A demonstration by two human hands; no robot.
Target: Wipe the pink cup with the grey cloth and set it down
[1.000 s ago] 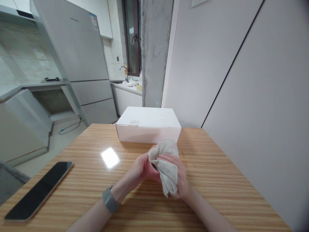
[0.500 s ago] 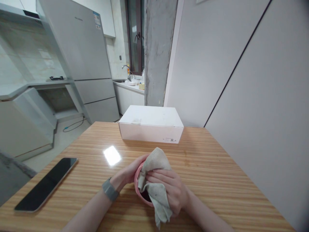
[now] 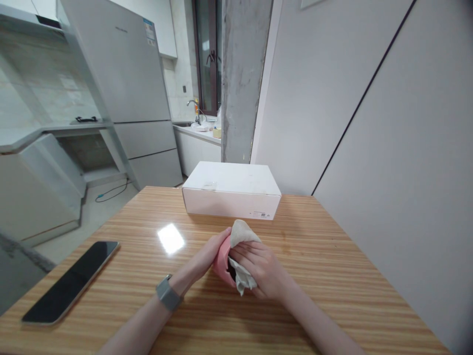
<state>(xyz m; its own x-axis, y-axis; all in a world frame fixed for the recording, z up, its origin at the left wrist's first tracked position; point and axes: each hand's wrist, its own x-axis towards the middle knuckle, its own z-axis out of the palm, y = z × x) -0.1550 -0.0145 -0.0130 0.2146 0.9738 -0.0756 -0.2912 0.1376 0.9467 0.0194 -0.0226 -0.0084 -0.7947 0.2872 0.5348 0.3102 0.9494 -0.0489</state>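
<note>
My left hand (image 3: 209,256) wraps around the outside of a small pink cup (image 3: 222,261), tilted with its dark opening toward me. A grey watch sits on that wrist. My right hand (image 3: 260,268) is closed on a beige cloth (image 3: 241,234) and presses it into the cup's opening. Part of the cloth sticks up above the cup and a corner hangs below my fingers. Both hands are above the middle of the wooden table (image 3: 332,276).
A closed white box (image 3: 232,190) lies at the table's far edge, just beyond my hands. A dark phone (image 3: 70,282) lies face up at the left edge. A white wall runs along the right. Kitchen units, a fridge and a sink stand behind.
The cloth has been pushed further into the cup, so less of it hangs down. My hands and the cup have shifted slightly away from me and tilted.
</note>
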